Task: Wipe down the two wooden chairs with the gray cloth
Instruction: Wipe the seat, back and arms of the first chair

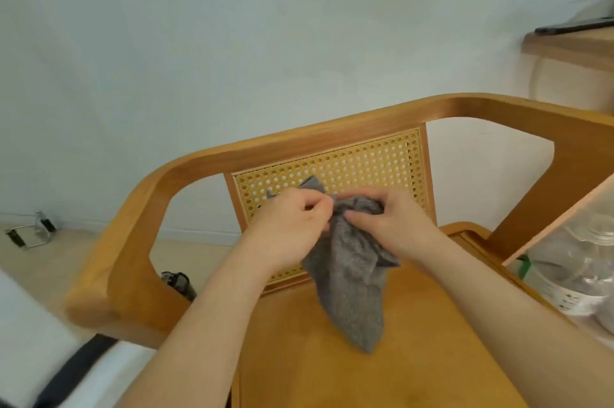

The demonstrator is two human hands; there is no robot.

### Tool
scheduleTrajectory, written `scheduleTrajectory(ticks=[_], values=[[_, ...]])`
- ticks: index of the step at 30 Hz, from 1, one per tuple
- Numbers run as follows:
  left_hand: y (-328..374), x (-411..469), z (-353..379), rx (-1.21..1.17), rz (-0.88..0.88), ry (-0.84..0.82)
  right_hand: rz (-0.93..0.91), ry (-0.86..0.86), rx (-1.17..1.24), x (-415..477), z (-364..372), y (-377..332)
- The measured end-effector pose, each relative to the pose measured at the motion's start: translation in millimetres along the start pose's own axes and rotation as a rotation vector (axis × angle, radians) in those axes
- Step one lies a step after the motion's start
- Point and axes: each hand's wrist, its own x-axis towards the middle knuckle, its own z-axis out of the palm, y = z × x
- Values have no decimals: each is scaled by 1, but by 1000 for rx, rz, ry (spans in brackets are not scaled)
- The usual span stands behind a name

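Above the seat of a honey-coloured wooden armchair [332, 128] with a woven cane back panel, a person holds a crumpled gray terry cloth [352, 278] in both hands. The left hand [292, 228] pinches the cloth's upper edge between thumb and fingers, and the right hand [385, 218] has its fingers curled round a bunched part beside it. From the hands the cloth hangs down, its lower tip close to the seat; whether it touches cannot be told. Behind the chair stands a plain white wall. At the left, on the pale floor, lie a small clear bottle [40, 223] and a wire frame with black clips [28, 236], and a dark object [177, 284] shows under the armrest. At the right a clear plastic container [578, 268] sits just beside the chair's arm, and a wooden shelf [571, 45] carries a dark flat item.
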Motion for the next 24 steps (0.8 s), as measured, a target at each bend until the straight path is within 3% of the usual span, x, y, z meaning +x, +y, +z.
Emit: scheduleTrajectory(ticks=[2, 4, 7, 10, 13, 17, 20, 22, 24], values=[[7, -16, -30, 466, 13, 160, 74, 298, -170, 0, -1, 27], [12, -29, -65, 743, 1, 333, 103, 489, -180, 2, 12, 40], [-15, -26, -115, 967, -169, 204, -143, 508, -201, 24, 60, 21], [-49, -20, -131, 892, -335, -26, -451, 498, -267, 64, 112, -11], [-59, -12, -136, 703, -256, 63, -462, 502, -614, 79, 151, 11], [-59, -12, -135, 564, -226, 122, -486, 189, -760, 20, 187, 80], [-58, -16, -131, 563, -211, 143, -517, -27, -598, 4, 170, 74], [-57, -19, -130, 552, -209, 152, -560, 12, -461, 19, 154, 37], [-56, -21, -131, 560, -208, 158, -669, 219, -457, 49, 143, -2]])
